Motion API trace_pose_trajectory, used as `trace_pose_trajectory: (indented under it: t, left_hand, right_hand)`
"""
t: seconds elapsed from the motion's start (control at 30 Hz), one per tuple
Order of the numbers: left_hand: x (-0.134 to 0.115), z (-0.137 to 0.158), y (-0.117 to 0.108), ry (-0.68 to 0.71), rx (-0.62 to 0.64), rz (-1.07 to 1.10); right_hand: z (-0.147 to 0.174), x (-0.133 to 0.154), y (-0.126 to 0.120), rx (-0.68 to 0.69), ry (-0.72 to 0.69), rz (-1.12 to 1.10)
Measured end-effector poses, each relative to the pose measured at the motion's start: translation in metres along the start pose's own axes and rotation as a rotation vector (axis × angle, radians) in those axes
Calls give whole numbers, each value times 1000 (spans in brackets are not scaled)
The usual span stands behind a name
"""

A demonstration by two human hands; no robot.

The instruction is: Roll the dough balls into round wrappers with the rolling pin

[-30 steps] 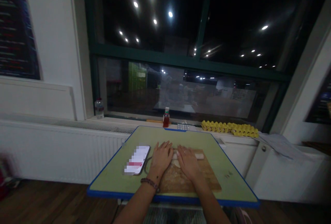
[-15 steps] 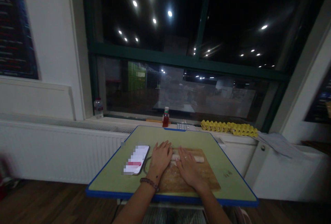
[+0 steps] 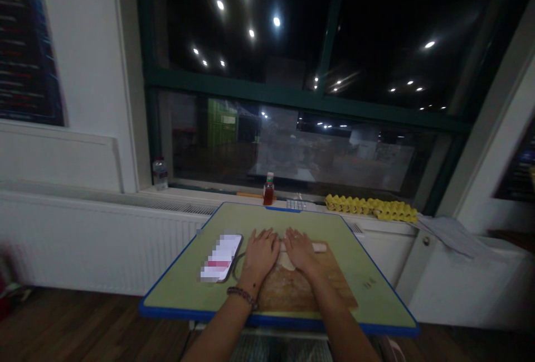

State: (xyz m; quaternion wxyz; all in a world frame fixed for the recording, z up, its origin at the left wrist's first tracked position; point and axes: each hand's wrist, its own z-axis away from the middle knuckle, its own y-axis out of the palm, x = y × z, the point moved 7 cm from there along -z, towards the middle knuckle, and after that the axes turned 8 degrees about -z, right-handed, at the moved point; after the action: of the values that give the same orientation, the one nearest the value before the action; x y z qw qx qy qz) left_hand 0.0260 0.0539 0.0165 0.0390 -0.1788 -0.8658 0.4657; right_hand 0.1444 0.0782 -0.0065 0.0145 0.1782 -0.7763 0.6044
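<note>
A pale rolling pin [image 3: 320, 247] lies crosswise near the far edge of a wooden board [image 3: 324, 284]; its right end sticks out past my right hand. Fingers stretched forward, my left hand [image 3: 261, 253] lies flat at the pin's left part, which it covers. My right hand [image 3: 300, 251] presses flat over the pin, fingers also extended. Between the hands, a thin pale piece of dough [image 3: 286, 262] shows on the board. Light flour-like marks dust the wood nearer me.
The board rests on a green table [image 3: 179, 289] with a blue edge. A phone [image 3: 221, 259] lies left of my left hand. A sauce bottle [image 3: 268, 190], a yellow egg tray [image 3: 371, 207] and a water bottle [image 3: 160, 174] stand along the windowsill.
My right hand and the rolling pin have moved forward, away from me. More dough shows behind the pin. The left hand has barely moved.
</note>
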Motion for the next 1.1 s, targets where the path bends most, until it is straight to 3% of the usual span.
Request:
trace_pose_trajectory:
  t: [0.33, 0.53, 0.63, 0.8, 1.1]
  left_hand:
    - [-1, 1, -1, 12, -10, 21]
    - [-1, 0, 2, 14, 22, 19]
    - [-1, 1, 2, 15, 40, 11]
    - [-1, 1, 1, 17, 47, -6]
    - [-1, 1, 2, 23, 32, -17]
  right_hand:
    - [38, 12, -7, -111, -109, 25]
    - [6, 0, -2, -30, -81, -47]
    - [-6, -2, -3, -74, -50, -37]
    - [-1, 2, -10, -223, -46, -49]
    - [5, 1, -11, -283, -105, -100]
